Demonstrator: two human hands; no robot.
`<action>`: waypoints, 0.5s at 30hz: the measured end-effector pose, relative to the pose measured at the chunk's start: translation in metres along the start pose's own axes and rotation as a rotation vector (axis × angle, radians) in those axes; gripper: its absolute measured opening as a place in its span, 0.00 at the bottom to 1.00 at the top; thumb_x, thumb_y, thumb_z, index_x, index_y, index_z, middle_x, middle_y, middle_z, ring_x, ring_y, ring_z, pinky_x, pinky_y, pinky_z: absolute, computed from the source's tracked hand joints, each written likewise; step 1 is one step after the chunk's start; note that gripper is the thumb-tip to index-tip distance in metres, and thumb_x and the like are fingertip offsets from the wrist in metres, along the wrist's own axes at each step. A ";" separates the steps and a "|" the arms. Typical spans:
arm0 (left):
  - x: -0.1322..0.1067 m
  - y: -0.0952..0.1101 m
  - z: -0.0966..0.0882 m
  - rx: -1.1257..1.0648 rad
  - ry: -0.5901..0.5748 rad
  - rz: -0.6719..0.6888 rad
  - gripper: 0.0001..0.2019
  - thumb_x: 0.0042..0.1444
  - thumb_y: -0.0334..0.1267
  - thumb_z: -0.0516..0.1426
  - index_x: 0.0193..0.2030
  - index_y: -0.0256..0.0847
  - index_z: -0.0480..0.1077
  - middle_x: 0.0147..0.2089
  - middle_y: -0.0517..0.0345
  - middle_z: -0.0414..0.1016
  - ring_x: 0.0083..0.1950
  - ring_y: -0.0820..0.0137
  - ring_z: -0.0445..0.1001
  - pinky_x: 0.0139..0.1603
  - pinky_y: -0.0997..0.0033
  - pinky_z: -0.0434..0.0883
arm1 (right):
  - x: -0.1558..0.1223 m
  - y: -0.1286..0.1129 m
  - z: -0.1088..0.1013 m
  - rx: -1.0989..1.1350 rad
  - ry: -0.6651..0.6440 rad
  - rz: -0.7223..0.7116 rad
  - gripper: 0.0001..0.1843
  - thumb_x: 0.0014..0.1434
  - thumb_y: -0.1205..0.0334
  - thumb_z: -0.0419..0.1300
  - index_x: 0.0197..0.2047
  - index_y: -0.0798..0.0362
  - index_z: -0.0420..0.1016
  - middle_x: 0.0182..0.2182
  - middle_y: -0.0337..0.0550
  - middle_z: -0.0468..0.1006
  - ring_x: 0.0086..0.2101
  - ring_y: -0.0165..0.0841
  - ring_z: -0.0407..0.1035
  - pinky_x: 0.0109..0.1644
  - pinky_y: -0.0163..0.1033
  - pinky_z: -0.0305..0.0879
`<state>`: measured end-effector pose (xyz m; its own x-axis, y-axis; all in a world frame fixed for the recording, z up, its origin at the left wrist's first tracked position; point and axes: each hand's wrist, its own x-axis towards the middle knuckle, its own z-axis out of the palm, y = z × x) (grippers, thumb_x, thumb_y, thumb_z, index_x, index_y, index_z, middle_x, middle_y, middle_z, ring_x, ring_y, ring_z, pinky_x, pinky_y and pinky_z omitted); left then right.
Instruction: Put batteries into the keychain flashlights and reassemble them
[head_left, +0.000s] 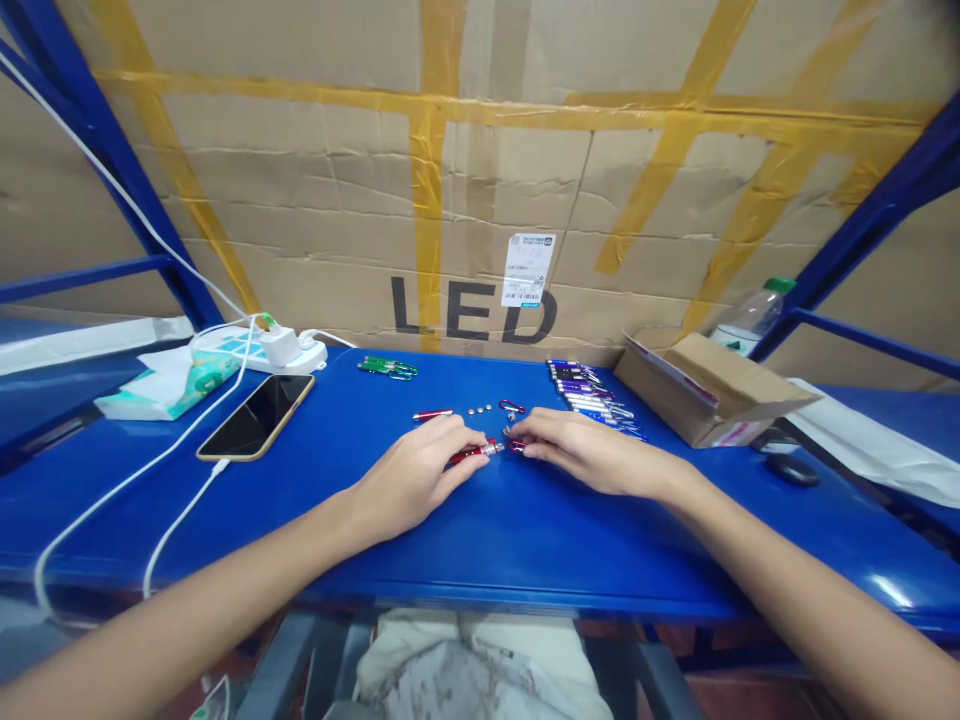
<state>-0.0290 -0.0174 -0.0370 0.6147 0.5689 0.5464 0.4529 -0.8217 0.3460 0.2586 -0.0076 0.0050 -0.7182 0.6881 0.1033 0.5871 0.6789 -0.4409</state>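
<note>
My left hand (420, 465) is closed round a slim red flashlight tube (469, 453) whose silvery end points right. Across a small gap, my right hand (577, 445) pinches a small metal end piece with a red carabiner clip (516, 446); the fingers partly cover it. Just beyond the hands lie another red carabiner clip (511, 406) and a small silvery part (511, 416). Several button cells (480, 410) form a short row on the blue table (480, 550). A second red tube (433, 415) rests left of them.
Green flashlights with clips (388, 368) lie at the back; blue, purple and silver ones (589, 395) are lined up right. An open cardboard box (701, 400), a black mouse (792, 470) and a bottle (754, 315) stand right. Left are a phone (259, 417), tissues (169, 385), a power strip (232, 345) and white cables.
</note>
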 end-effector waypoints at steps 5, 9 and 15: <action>-0.008 0.024 -0.021 0.007 -0.032 -0.076 0.09 0.77 0.39 0.55 0.52 0.42 0.77 0.52 0.53 0.82 0.54 0.62 0.81 0.60 0.62 0.75 | -0.026 -0.025 0.000 -0.026 0.140 0.070 0.18 0.79 0.51 0.52 0.59 0.48 0.78 0.51 0.50 0.80 0.49 0.42 0.76 0.55 0.47 0.72; -0.018 0.043 -0.031 -0.081 -0.034 -0.212 0.09 0.76 0.42 0.57 0.51 0.46 0.79 0.50 0.57 0.83 0.52 0.63 0.81 0.54 0.66 0.76 | -0.059 -0.047 0.018 0.002 0.360 0.255 0.16 0.79 0.49 0.54 0.56 0.46 0.79 0.52 0.50 0.81 0.50 0.45 0.76 0.55 0.50 0.73; -0.021 0.059 -0.031 -0.144 -0.002 -0.289 0.10 0.77 0.44 0.56 0.49 0.48 0.79 0.48 0.58 0.81 0.50 0.64 0.80 0.50 0.67 0.75 | -0.089 -0.051 0.042 0.048 0.531 0.374 0.17 0.78 0.47 0.55 0.53 0.46 0.80 0.49 0.50 0.83 0.48 0.45 0.78 0.53 0.48 0.75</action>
<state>-0.0353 -0.0792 -0.0043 0.4752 0.7796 0.4079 0.5135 -0.6222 0.5909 0.2770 -0.1147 -0.0189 -0.1788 0.9170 0.3565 0.7353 0.3653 -0.5708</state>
